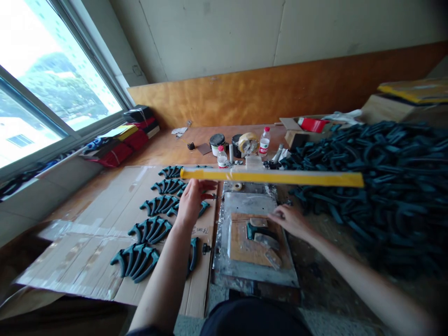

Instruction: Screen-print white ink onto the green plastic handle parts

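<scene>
A dark teal curved handle point(261, 231) lies in a wooden holding block point(241, 249) on a grey metal plate point(252, 200). My right hand point(289, 218) is just beyond the block's right edge, fingers loosely bent and slightly blurred, with nothing visible in them. Across the view above the plate runs a long yellow-edged bar point(273, 177), seen edge-on. Below its left end is my left hand point(196, 196), its fingers stretched to the right; whether they touch the bar is unclear. Beside that hand, rows of similar handles point(150, 228) lie on flattened cardboard point(94, 233).
A large heap of dark handles point(378, 182) covers the right side. Behind the plate stand tubs point(217, 143), a tape roll point(248, 143) and small bottles point(264, 141). A black knob point(206, 248) sits at the plate's left. Boxes point(399, 109) stand at the back right.
</scene>
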Available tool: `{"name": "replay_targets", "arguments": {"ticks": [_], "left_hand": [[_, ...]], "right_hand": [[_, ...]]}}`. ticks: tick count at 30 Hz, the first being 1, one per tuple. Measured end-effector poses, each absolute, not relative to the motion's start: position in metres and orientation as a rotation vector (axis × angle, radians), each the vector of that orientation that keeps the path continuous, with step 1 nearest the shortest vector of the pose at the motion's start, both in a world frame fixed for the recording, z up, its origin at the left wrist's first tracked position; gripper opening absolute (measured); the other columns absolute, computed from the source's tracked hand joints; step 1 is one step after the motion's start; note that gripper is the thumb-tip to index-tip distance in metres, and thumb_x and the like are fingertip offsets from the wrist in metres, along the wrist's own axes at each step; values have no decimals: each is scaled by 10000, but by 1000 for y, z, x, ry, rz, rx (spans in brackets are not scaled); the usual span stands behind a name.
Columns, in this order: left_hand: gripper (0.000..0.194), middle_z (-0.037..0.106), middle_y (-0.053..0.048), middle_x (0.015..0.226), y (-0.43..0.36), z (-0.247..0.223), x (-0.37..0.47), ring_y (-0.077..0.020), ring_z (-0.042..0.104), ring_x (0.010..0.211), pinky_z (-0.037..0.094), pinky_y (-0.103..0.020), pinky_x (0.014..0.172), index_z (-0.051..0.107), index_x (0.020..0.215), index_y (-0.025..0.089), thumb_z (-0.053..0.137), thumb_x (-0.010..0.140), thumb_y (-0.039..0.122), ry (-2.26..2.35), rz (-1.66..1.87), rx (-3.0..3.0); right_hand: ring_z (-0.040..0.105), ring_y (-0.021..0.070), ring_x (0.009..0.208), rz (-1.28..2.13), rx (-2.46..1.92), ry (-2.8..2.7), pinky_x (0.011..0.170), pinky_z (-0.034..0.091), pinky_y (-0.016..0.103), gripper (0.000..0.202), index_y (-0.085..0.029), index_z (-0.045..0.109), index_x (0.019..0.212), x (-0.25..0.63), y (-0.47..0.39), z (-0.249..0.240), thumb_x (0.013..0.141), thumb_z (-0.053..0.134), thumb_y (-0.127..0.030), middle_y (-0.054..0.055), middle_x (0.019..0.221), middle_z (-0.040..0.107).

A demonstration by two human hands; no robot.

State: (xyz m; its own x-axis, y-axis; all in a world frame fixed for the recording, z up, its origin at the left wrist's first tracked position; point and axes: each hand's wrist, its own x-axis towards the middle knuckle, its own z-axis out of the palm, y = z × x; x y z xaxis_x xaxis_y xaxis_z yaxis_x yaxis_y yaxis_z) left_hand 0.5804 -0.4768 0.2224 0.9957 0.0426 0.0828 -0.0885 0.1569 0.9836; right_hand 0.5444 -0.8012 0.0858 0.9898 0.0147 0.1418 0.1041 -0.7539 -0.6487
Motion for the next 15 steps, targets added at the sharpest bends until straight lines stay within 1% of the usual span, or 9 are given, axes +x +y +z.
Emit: {"name": "replay_targets", "arguments": {"ticks": [1, 3, 5, 6, 8, 9, 10, 13, 15], "left_hand": [[520, 701, -91, 927, -481, 228, 588, -193, 657, 836, 522, -260, 611, 603, 1015, 172, 462, 838, 640, -68, 80, 1382], [508, 702, -82, 919, -489, 231, 593, -181, 662, 831, 524, -251, 612, 579, 1047, 182, 462, 845, 633, -53, 112, 1333], [513, 703, -67, 911, -496, 217, 581, -167, 666, 802, 522, -244, 607, 556, 1100, 203, 486, 833, 635, 51, 168, 1289], [537, 706, -71, 895, -502, 204, 569, -167, 669, 764, 518, -244, 588, 560, 1101, 198, 516, 809, 647, 114, 109, 1281], [606, 712, -108, 856, -515, 171, 535, -188, 671, 683, 506, -258, 532, 602, 1040, 160, 589, 732, 682, 227, -222, 1297], [654, 715, -145, 871, -523, 153, 515, -224, 679, 680, 501, -278, 501, 626, 1011, 138, 640, 671, 697, 248, -523, 1314], [673, 715, -162, 936, -531, 136, 496, -259, 690, 750, 515, -302, 516, 631, 1036, 149, 648, 656, 704, 284, -688, 1300], [601, 714, -141, 991, -544, 101, 456, -273, 684, 919, 535, -313, 625, 645, 988, 179, 591, 707, 707, 406, -674, 1176], [557, 721, -130, 982, -531, 88, 448, -245, 696, 861, 518, -278, 596, 645, 924, 171, 602, 711, 683, 515, -533, 1198]], "right_hand": [[581, 232, 756, -148, -2487, -188, 700, 436, 328, 337, -211, 588, 671, 534, -793, 73, 737, 678, -529, 46, 760, 614], [584, 242, 819, -127, -2627, -336, 724, 435, 331, 257, -201, 563, 704, 520, -776, 54, 774, 674, -422, 67, 828, 615], [594, 229, 780, -79, -2705, -296, 684, 435, 316, 155, -201, 531, 743, 512, -761, 49, 826, 622, -295, 67, 802, 614], [596, 220, 733, -52, -2704, -229, 650, 432, 308, 128, -206, 515, 759, 509, -754, 51, 853, 584, -258, 57, 764, 610], [588, 212, 674, -83, -2648, -106, 605, 430, 307, 121, -217, 492, 792, 500, -735, 58, 906, 508, -255, 45, 726, 599], [586, 218, 689, -153, -2611, -86, 612, 440, 317, 124, -221, 488, 811, 494, -724, 63, 923, 482, -273, 50, 746, 600], [587, 228, 735, -242, -2576, -115, 644, 454, 333, 120, -224, 489, 830, 487, -711, 67, 931, 467, -284, 61, 787, 603], [569, 238, 898, -348, -2468, -520, 804, 462, 375, 59, -222, 533, 905, 470, -687, 74, 924, 484, -248, 69, 919, 613], [563, 214, 955, -250, -2430, -740, 879, 439, 358, 90, -225, 579, 939, 476, -698, 74, 924, 491, -211, 49, 955, 625]]}}
